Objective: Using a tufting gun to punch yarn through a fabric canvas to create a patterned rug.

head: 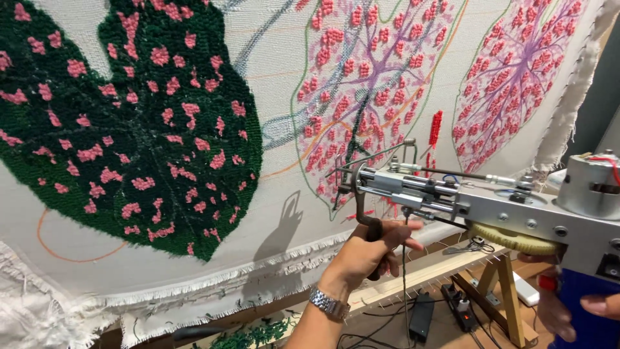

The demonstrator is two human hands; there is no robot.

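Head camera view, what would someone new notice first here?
Probably the big dark green tufted leaf with pink spots, filling the left of the stretched cloth. Next, the metal tufting gun at right, its tip close to the half-filled pink leaf. The left hand grips the gun's front handle, while the right hand holds the blue grip at the lower right edge.
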